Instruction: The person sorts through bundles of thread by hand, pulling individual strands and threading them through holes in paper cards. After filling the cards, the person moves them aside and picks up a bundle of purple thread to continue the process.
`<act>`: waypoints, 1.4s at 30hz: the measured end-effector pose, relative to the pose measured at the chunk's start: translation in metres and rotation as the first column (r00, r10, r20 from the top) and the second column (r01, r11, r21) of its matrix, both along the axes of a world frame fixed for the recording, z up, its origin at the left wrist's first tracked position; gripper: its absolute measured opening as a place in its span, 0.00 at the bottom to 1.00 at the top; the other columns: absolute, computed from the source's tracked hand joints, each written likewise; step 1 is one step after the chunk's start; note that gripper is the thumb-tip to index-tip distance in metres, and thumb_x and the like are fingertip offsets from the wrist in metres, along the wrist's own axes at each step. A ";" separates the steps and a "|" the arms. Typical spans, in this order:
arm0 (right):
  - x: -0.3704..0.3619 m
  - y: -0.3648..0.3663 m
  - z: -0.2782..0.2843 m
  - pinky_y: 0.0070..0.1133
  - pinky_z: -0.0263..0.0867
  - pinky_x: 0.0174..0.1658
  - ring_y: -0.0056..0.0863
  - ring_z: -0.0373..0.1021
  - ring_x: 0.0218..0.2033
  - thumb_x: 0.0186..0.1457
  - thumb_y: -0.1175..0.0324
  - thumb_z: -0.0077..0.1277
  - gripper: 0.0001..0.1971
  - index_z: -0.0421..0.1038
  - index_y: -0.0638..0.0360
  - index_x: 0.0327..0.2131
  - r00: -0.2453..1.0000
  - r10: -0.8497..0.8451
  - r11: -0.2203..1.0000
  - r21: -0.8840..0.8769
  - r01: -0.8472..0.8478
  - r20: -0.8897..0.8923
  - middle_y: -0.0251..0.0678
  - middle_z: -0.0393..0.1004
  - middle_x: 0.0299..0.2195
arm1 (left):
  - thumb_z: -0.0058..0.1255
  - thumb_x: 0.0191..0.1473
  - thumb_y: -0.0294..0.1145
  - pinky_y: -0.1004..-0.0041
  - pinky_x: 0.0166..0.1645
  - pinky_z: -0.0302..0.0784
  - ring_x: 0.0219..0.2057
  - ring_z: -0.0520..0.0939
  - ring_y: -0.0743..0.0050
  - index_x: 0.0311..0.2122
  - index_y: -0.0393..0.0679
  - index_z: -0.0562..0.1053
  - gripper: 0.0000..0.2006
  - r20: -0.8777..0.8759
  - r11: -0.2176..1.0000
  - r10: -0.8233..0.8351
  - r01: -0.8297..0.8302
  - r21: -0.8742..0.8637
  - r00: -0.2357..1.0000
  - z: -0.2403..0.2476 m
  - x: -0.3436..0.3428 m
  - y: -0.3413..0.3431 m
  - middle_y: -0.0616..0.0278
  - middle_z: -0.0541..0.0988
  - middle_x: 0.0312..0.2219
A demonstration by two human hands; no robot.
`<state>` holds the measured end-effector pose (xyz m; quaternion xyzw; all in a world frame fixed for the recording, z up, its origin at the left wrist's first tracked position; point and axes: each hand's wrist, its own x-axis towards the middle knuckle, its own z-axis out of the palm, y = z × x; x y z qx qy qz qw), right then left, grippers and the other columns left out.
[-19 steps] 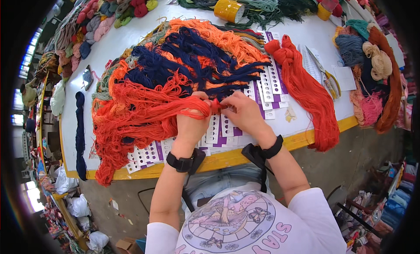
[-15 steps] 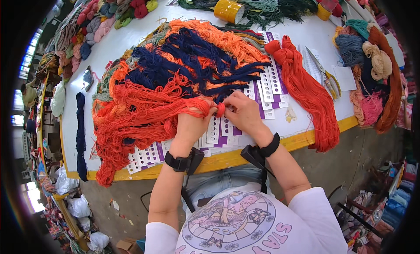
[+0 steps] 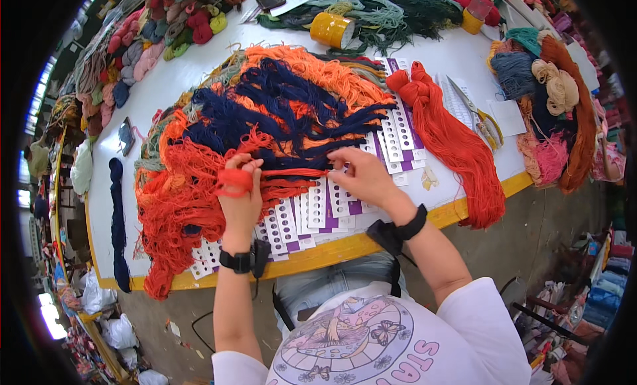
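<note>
My left hand (image 3: 240,196) is closed, with a bunched loop of red-orange yarn (image 3: 235,179) at its fingers. From beside it, red-orange strands (image 3: 292,173) run across to my right hand (image 3: 361,175). That hand's thumb and fingers are pinched at the strand ends, over white punched cards (image 3: 317,202) with purple edges. Beneath and left of my left hand spreads a loose heap of red-orange yarn (image 3: 176,206). Navy yarn (image 3: 285,96) and lighter orange yarn (image 3: 292,59) lie in bundles just beyond.
A knotted red hank (image 3: 451,146) lies at the right, beside scissors (image 3: 481,116) with yellow handles. A navy hank (image 3: 117,219) and a phone (image 3: 126,136) are at the left. Further back are a yellow tape roll (image 3: 332,31) and green yarn (image 3: 411,10). The table's yellow edge (image 3: 332,250) is nearest me.
My left hand has moved left, away from my right hand, and red-orange strands now stretch between them. The small red bunch between my fingertips is gone from there. The view has shifted slightly.
</note>
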<state>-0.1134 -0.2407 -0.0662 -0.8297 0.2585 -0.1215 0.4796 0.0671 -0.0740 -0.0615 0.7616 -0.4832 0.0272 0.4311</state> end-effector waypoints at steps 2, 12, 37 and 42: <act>-0.011 -0.024 -0.005 0.24 0.66 0.33 0.33 0.69 0.32 0.42 0.64 0.53 0.15 0.70 0.53 0.37 0.960 -0.113 0.901 -0.381 0.207 0.255 0.33 0.70 0.31 | 0.44 0.53 0.27 0.71 0.44 0.66 0.40 0.71 0.63 0.37 0.37 0.73 0.08 -0.179 0.998 -0.039 0.029 -0.055 0.983 0.006 -0.014 -0.004 0.57 0.68 0.37; -0.078 0.007 -0.013 0.43 0.39 0.57 0.47 0.41 0.60 0.47 0.47 0.46 0.38 0.49 0.59 0.56 0.952 -0.145 0.709 -0.699 -0.090 -0.270 0.50 0.46 0.57 | 0.45 0.50 0.24 0.70 0.40 0.70 0.36 0.76 0.61 0.36 0.40 0.74 0.08 -0.232 0.943 -0.101 0.167 0.288 0.967 -0.002 -0.021 0.027 0.57 0.74 0.34; -0.004 0.115 0.052 0.15 0.69 0.28 0.16 0.69 0.26 0.50 0.72 0.51 0.07 0.71 0.67 0.31 0.903 -0.235 0.688 0.718 -0.107 0.360 0.32 0.72 0.27 | 0.26 0.58 0.52 0.65 0.49 0.67 0.47 0.69 0.68 0.52 0.33 0.61 0.30 -0.926 0.923 -0.375 0.107 -0.368 0.050 0.065 -0.081 0.051 0.55 0.67 0.47; -0.001 0.126 0.048 0.15 0.70 0.28 0.16 0.69 0.26 0.49 0.73 0.51 0.07 0.71 0.67 0.31 0.902 -0.234 0.699 0.707 -0.104 0.364 0.32 0.72 0.29 | 0.26 0.59 0.50 0.66 0.47 0.71 0.44 0.71 0.71 0.51 0.32 0.62 0.29 -0.929 0.908 -0.369 0.220 -0.357 0.012 0.064 -0.080 0.056 0.55 0.68 0.46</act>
